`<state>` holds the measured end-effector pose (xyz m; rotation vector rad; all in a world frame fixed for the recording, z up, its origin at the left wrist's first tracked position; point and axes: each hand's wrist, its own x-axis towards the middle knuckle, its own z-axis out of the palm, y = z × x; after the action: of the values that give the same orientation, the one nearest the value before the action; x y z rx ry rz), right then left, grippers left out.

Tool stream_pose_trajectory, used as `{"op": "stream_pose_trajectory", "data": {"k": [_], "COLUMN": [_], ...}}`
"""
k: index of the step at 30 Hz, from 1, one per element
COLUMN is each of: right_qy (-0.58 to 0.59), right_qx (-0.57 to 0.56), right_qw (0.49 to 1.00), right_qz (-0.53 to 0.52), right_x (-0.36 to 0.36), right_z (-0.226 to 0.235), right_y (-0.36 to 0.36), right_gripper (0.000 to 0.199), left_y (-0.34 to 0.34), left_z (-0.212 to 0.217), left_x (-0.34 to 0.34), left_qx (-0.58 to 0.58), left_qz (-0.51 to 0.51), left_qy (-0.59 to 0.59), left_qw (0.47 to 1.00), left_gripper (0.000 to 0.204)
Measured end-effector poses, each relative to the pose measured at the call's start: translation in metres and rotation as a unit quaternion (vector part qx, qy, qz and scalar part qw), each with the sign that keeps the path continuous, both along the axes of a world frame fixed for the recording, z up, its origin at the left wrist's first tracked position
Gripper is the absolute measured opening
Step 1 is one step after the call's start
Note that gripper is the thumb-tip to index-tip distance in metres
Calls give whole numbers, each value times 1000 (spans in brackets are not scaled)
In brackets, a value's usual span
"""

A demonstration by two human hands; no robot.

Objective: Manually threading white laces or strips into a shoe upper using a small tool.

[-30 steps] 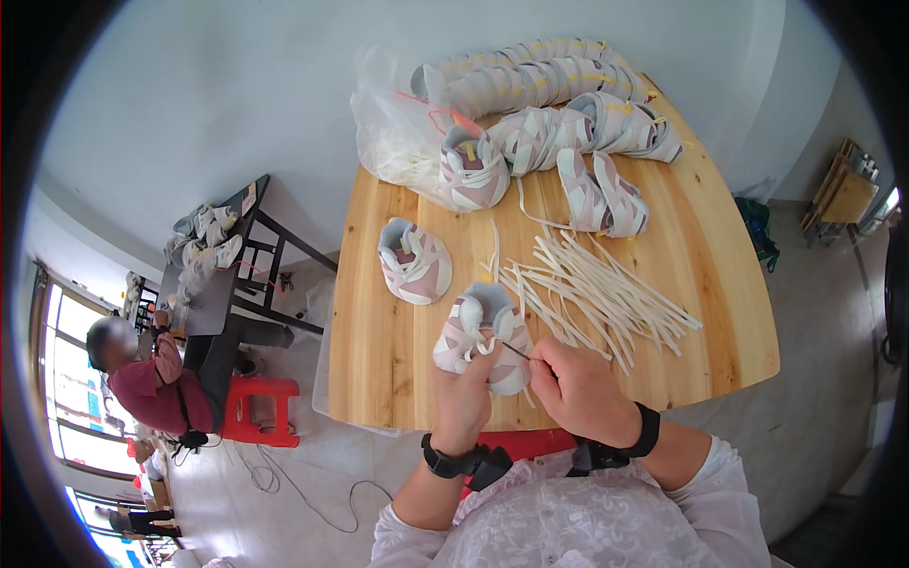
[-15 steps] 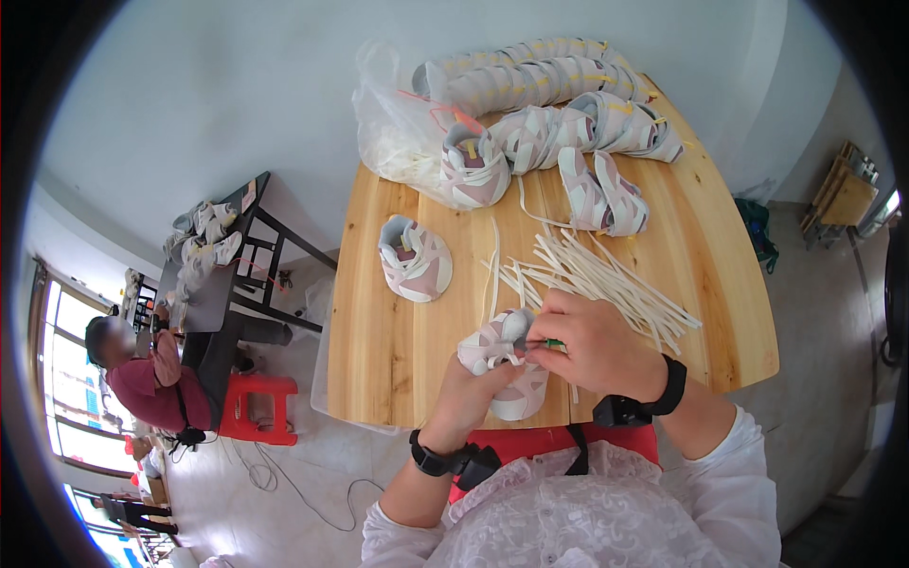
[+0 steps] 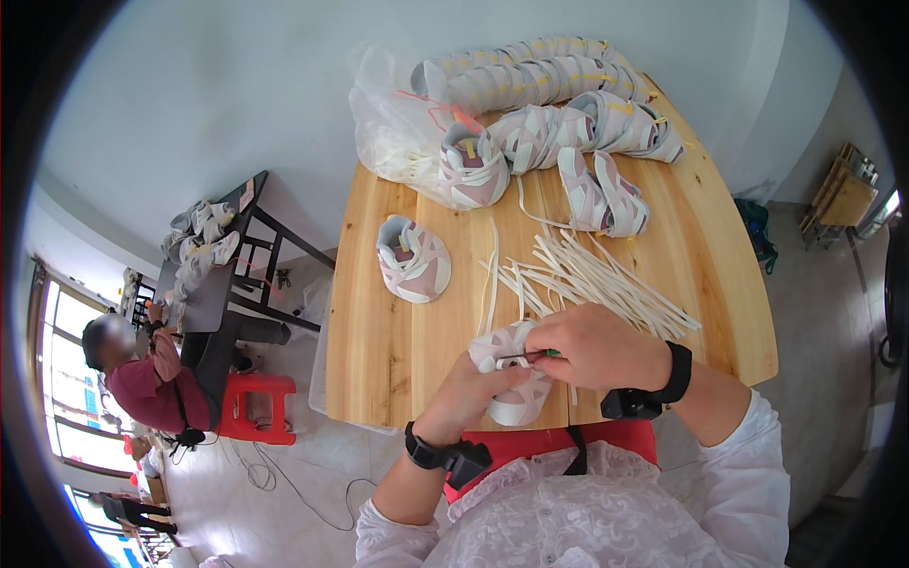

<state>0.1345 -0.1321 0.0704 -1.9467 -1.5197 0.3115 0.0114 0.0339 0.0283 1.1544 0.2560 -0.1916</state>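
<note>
Close to the table's front edge, my left hand is closed around a white and pale pink shoe upper, the thumb lying on top of it. A slim tool with a green handle is pinched in the fingers of my right hand. Its thin shaft points left across the upper's lacing area, where a white lace shows; the exact tip is hard to make out. Just beyond my hands lies a loose bunch of white laces. Another shoe upper stands alone to the left.
Nested rows of shoe uppers line the back of the wooden table, beside a clear plastic bag. Two uppers stand nearer. At left, a person sits by a dark table and a red stool.
The shoe upper and both hands have shifted slightly; my right hand is a little lower and further right. More of the tool's shaft now shows across the lacing area.
</note>
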Motion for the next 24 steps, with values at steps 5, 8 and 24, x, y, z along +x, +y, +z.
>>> {"op": "stream_pose_trajectory", "data": {"k": [5, 8, 24], "right_qy": [70, 60, 113], "right_qx": [-15, 53, 130], "right_qw": [997, 997, 969], "right_qz": [24, 6, -179], "right_x": [3, 2, -53], "right_z": [4, -2, -20], "right_y": [1, -1, -13], "right_gripper": [11, 12, 9], "left_y": [2, -2, -7], "left_z": [4, 4, 3], "left_x": [2, 5, -1], "left_qx": [-20, -28, -43], "left_qz": [-32, -13, 193], "left_qy": [-7, -21, -27], "left_qw": [999, 999, 980], "left_gripper": [41, 40, 47]}}
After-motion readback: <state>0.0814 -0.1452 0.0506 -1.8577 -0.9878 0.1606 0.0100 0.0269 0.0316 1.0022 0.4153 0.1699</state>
